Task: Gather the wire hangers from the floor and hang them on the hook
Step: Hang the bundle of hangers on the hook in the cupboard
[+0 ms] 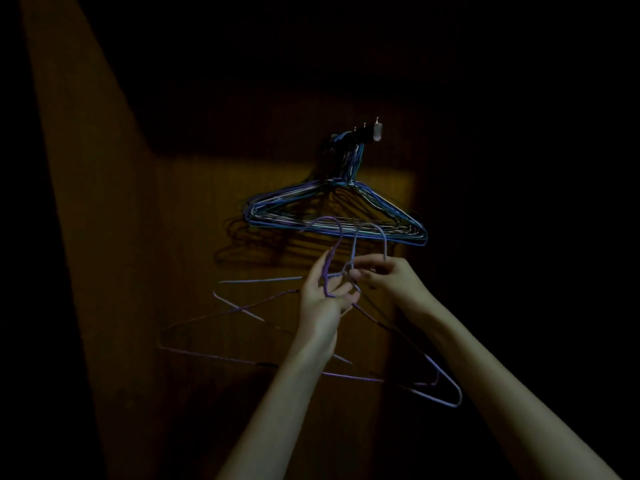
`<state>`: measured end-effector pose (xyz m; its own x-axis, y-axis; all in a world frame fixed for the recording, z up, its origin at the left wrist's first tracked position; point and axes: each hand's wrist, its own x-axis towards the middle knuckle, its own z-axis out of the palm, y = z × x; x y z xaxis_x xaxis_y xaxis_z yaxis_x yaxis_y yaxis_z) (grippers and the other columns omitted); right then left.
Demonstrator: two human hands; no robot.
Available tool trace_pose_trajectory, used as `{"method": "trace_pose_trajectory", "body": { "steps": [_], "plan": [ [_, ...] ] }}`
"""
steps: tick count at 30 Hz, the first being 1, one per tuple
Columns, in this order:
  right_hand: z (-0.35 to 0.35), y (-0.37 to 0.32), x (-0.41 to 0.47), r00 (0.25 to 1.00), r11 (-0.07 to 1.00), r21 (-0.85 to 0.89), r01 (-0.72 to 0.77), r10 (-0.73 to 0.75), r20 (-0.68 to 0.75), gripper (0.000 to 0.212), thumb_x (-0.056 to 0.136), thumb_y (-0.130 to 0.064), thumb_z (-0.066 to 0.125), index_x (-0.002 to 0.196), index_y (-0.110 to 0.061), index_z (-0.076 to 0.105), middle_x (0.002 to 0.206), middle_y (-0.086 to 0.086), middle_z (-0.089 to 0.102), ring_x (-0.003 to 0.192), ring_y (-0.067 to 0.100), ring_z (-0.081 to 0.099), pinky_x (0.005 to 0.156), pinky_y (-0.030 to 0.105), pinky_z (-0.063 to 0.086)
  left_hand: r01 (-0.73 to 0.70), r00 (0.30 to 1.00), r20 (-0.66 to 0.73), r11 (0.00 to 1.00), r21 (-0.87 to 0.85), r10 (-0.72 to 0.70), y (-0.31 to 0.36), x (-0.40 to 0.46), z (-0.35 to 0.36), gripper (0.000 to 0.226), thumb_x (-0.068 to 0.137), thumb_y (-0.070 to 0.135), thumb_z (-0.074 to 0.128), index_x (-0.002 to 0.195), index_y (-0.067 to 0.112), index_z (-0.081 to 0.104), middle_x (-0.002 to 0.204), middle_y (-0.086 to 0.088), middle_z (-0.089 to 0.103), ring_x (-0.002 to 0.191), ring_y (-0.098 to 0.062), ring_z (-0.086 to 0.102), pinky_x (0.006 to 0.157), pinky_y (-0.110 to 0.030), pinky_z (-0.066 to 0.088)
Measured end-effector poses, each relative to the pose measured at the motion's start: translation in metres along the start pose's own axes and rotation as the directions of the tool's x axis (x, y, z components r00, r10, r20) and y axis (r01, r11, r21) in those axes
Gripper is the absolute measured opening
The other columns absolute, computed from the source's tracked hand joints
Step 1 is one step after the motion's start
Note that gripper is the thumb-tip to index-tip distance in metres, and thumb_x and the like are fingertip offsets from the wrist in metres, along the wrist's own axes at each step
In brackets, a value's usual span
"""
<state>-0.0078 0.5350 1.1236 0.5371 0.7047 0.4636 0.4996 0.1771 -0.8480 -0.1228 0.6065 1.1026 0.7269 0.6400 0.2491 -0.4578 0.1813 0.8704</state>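
Hook (372, 131) sits above centre of the frame, straight up and slightly right of both hands, already carrying a bundle of hung hangers (339, 216). We hold the loose purple hangers (311, 362) by their necks at centre frame — our left hand (323, 292) curls around the twisted necks, our right hand (384, 275) pinches one curved top between fingertips. Their triangular bodies hang below our hands, long bars running left to right across the lower frame. The right hand looks nearer the hook, so we judge the lift goes upward past the hung bundle — tangling there seems the risk.
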Motion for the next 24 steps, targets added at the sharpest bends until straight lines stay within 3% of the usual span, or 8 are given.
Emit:
{"method": "trace_pose_trajectory", "body": {
  "steps": [4, 9, 12, 14, 17, 21, 24],
  "plan": [
    [0.006, 0.001, -0.007, 0.996, 1.000, 0.022, -0.021, 0.019, 0.092, 0.030, 0.086, 0.004, 0.058, 0.114, -0.004, 0.063, 0.106, 0.005, 0.066, 0.082, -0.001, 0.067, 0.068, 0.013, 0.051, 0.053, 0.999, 0.001, 0.999, 0.005, -0.053, -0.004, -0.007, -0.008, 0.081, 0.080, -0.029, 0.041, 0.142, 0.022, 0.035, 0.135, -0.017, 0.052, 0.121, -0.025, 0.052, 0.079, -0.026, 0.050],
    [0.010, 0.000, -0.009, 0.982, 0.998, -0.066, 0.004, 0.009, 0.187, 0.022, 0.088, 0.002, 0.055, 0.103, -0.010, 0.065, 0.094, -0.004, 0.068, 0.081, -0.001, 0.066, 0.072, 0.013, 0.051, 0.100, 0.995, 0.005, 0.995, -0.015, -0.100, 0.000, -0.018, -0.018, 0.082, 0.080, -0.030, 0.041, 0.144, 0.021, 0.033, 0.137, -0.019, 0.049, 0.125, -0.032, 0.049, 0.089, -0.037, 0.048],
    [0.007, 0.005, -0.005, 0.988, 0.987, -0.152, 0.047, -0.024, 0.151, 0.019, 0.089, 0.001, 0.055, 0.105, -0.007, 0.064, 0.094, -0.001, 0.066, 0.081, -0.004, 0.062, 0.076, 0.013, 0.050, 0.139, 0.990, 0.028, 0.990, -0.028, -0.138, 0.005, -0.028, -0.021, 0.084, 0.079, -0.031, 0.036, 0.143, 0.023, 0.034, 0.141, -0.024, 0.042, 0.125, -0.035, 0.048, 0.084, -0.034, 0.051],
    [0.004, 0.008, -0.001, 0.991, 0.982, -0.176, 0.061, -0.039, 0.128, 0.020, 0.089, 0.003, 0.054, 0.101, -0.010, 0.064, 0.091, -0.001, 0.065, 0.076, -0.004, 0.061, 0.072, 0.012, 0.049, 0.152, 0.986, 0.070, 0.988, -0.041, -0.149, 0.008, -0.035, -0.022, 0.083, 0.079, -0.031, 0.035, 0.143, 0.022, 0.035, 0.141, -0.027, 0.040, 0.124, -0.035, 0.049, 0.083, -0.034, 0.052],
    [0.001, 0.014, 0.004, 0.997, 0.983, -0.180, 0.041, -0.029, 0.072, 0.023, 0.088, 0.003, 0.056, 0.092, -0.018, 0.064, 0.084, 0.004, 0.063, 0.065, 0.003, 0.057, 0.064, 0.016, 0.047, 0.154, 0.981, 0.131, 0.987, -0.049, -0.146, 0.016, -0.043, -0.019, 0.079, 0.080, -0.030, 0.038, 0.140, 0.021, 0.038, 0.140, -0.028, 0.040, 0.124, -0.036, 0.049, 0.088, -0.037, 0.050],
    [0.001, 0.019, 0.009, 0.999, 0.971, -0.235, 0.037, -0.034, 0.019, 0.024, 0.088, -0.001, 0.058, 0.090, -0.023, 0.064, 0.090, 0.015, 0.065, 0.069, 0.014, 0.059, 0.064, 0.026, 0.049, 0.162, 0.974, 0.167, 0.985, -0.055, -0.151, 0.023, -0.049, -0.014, 0.077, 0.081, -0.029, 0.038, 0.141, 0.020, 0.037, 0.138, -0.027, 0.044, 0.123, -0.035, 0.050, 0.087, -0.036, 0.051],
    [0.004, 0.021, 0.010, 0.999, 0.968, -0.249, 0.030, -0.040, -0.036, 0.019, 0.088, -0.003, 0.059, 0.089, -0.022, 0.062, 0.091, 0.016, 0.066, 0.063, 0.009, 0.060, 0.057, 0.018, 0.051, 0.172, 0.970, 0.183, 0.984, -0.046, -0.160, 0.024, -0.051, -0.016, 0.078, 0.080, -0.028, 0.039, 0.141, 0.020, 0.037, 0.137, -0.026, 0.045, 0.121, -0.033, 0.052, 0.085, -0.035, 0.053]
  ]
}}
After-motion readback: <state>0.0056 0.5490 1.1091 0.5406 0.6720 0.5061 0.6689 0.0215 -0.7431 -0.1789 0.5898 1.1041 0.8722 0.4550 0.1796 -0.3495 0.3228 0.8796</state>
